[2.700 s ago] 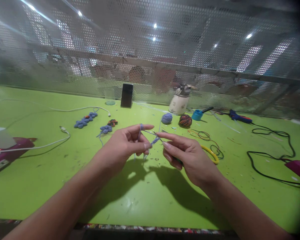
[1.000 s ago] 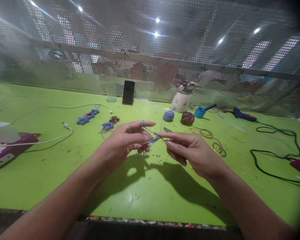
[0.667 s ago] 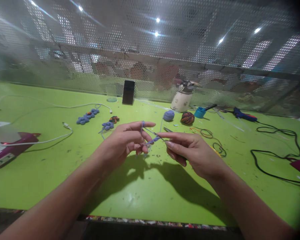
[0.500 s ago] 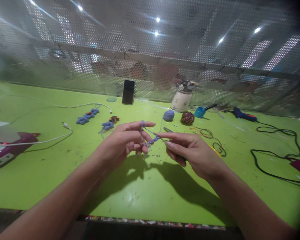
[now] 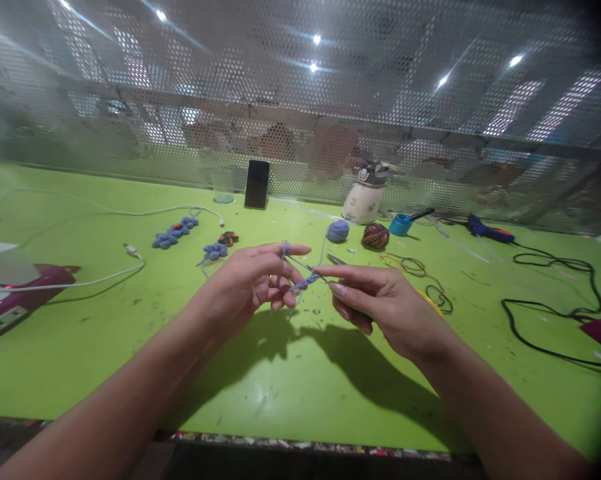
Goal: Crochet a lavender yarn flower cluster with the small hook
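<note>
Yarn looped on left hand, grip spread; right hand pinching hook; crochet strip between.

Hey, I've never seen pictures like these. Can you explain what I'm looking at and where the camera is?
There's no machine here, just a person's two bare hands. Every picture comes from one camera worn on that person's head, looking forward and down.

The right hand holds a thin tool that looks like a hook. Blue yarn loops around the left hand's index finger and runs to a small worked strip at the tool. I can't tell whether the left fingers touch that strip.

On the green table are a blue ball, a multicoloured ball, blue flower shapes, a phone, a bottle and a power strip.
</note>
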Demonstrator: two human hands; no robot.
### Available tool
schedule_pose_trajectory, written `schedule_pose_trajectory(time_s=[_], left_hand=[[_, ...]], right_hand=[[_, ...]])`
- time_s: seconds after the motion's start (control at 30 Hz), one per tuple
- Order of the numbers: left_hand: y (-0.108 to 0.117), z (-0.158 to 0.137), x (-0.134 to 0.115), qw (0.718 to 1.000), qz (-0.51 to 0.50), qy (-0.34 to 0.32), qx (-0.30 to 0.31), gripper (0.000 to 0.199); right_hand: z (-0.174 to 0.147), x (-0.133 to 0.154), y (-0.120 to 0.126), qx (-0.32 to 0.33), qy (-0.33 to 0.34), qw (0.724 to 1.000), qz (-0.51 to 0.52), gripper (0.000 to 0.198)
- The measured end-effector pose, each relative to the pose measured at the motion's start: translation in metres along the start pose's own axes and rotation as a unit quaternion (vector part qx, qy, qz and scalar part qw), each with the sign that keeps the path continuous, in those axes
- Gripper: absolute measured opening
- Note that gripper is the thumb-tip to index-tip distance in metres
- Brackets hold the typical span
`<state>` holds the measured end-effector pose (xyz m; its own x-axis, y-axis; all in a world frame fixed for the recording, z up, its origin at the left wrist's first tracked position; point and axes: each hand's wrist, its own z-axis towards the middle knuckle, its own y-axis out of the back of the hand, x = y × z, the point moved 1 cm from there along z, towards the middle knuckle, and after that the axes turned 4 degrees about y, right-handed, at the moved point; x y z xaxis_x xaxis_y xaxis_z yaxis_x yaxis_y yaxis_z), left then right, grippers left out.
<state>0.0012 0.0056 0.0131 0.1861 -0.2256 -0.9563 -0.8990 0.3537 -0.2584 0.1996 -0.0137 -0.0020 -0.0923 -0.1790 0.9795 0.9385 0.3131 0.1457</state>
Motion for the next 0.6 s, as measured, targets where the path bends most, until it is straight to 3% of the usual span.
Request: schedule_pose_trajectory(time_s=[0.13, 0.3, 0.6], left_hand=[[-0.0005, -0.0007, -0.0006, 1.0, 0.016, -0.001, -0.002, 0.036], [-0.0012, -0.0001, 0.0026, 0.996, 0.079, -0.033, -0.014, 0.053], [0.0025, 0.0041, 0.0079, 0.994, 0.096, -0.051, -0.021, 0.048]], right_hand=[[0.0004, 0.0004, -0.0007, 0.005, 0.0, 1.0, -0.004, 0.032], [0.0005, 0.0001, -0.0019, 0.013, 0.0, 1.0, 0.0, 0.035], [0.0002, -0.0018, -0.0022, 0.006, -0.022, 0.999, 0.041, 0.034]])
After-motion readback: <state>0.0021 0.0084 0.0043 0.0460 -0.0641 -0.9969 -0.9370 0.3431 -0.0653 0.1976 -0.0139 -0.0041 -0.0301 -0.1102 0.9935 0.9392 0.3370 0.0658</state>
